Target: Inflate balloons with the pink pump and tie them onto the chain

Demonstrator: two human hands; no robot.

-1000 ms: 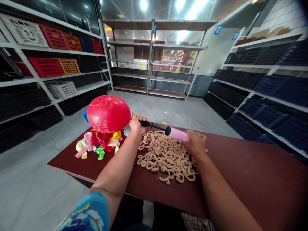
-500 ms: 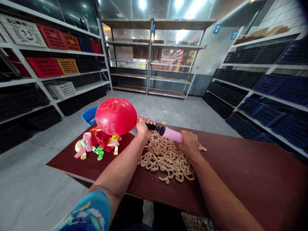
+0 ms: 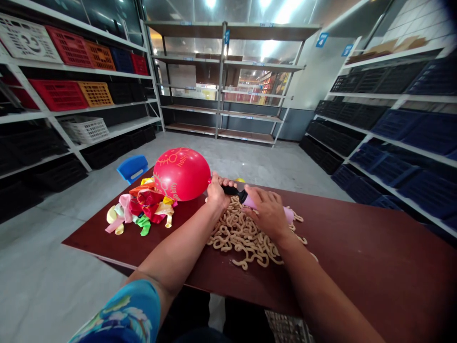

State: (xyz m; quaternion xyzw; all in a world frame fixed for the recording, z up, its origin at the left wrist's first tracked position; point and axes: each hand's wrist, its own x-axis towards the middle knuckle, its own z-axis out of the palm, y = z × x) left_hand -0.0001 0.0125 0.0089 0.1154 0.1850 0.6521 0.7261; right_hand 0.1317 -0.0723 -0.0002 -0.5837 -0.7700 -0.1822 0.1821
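An inflated red balloon (image 3: 183, 175) with printed lettering hangs over the left part of the brown table (image 3: 357, 247). Its neck meets my left hand (image 3: 217, 191), whose fingers are closed at the black end of a pink balloon pump (image 3: 288, 214). My right hand (image 3: 267, 209) wraps over the pump's pink barrel, close to the black part; the barrel's far end sticks out past this hand. Beneath the pump lies a heap of tan, curly strands (image 3: 235, 233). Several limp balloons (image 3: 144, 207) in mixed colours are piled under and beside the red one.
A blue chair (image 3: 133, 168) stands beyond the table's left corner. Shelving with red, orange and white crates (image 3: 59, 94) lines the left wall. Dark crates (image 3: 403, 128) fill the right-hand shelves. A metal rack (image 3: 223, 85) stands at the back.
My right hand has slid along the pump toward its black end, uncovering the barrel's far end. The red balloon and my left hand have shifted slightly right in view.
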